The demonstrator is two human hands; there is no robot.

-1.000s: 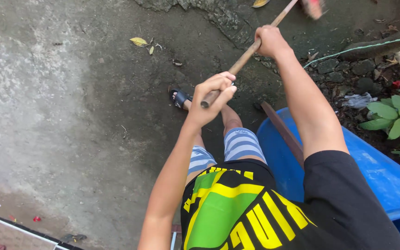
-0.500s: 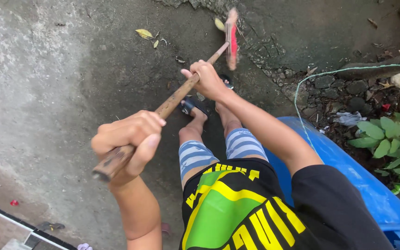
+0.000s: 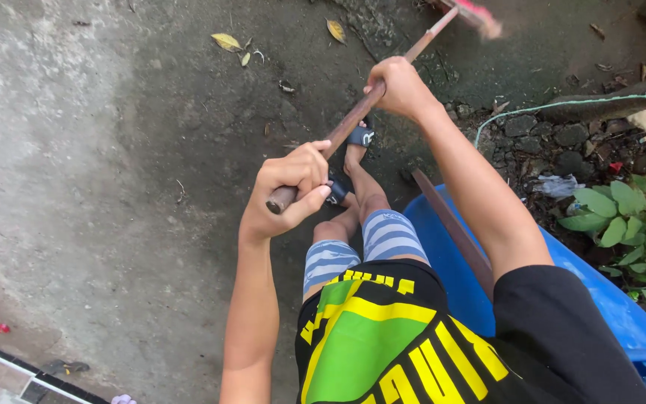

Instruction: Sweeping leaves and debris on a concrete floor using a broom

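Fingers of the left hand (image 3: 287, 187) and right hand (image 3: 398, 86) wrap tight around the wooden broom handle (image 3: 353, 123)

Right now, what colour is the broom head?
Red or pink; the broom head is blurred at the top edge of the head view, on a brown wooden handle.

The broom's red head (image 3: 472, 11) is smeared by motion blur and cut off by the top edge; its bristles cannot be made out. The wooden handle (image 3: 353, 123) is hidden inside the left hand (image 3: 289, 187) and right hand (image 3: 398, 86); the blue container (image 3: 607, 299) runs off the right and bottom edges, partly behind the right arm.
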